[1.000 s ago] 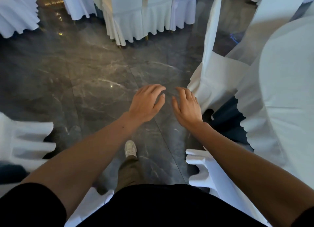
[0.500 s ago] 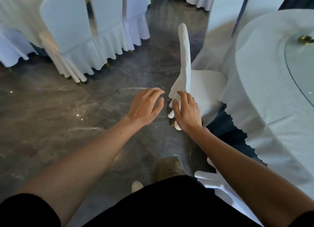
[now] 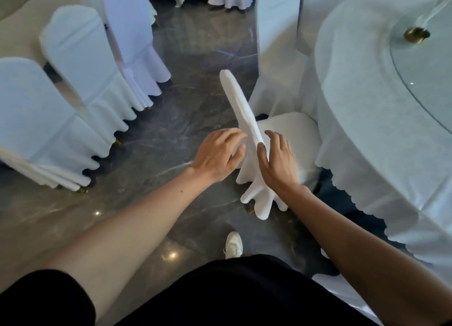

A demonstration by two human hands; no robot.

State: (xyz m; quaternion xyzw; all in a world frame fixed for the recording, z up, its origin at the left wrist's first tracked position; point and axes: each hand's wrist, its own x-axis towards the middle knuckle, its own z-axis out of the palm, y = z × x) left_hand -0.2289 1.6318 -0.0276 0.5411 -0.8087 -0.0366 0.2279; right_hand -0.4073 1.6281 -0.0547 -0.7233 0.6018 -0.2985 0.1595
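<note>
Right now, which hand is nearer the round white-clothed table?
Right. The right hand is over the chair seat, on the side of the chair back toward the table. The left hand is on the back's other side, over the floor.

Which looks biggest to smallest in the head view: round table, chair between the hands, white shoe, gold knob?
round table
chair
white shoe
gold knob
The knob sits farther off, so the last two are unsure.
</note>
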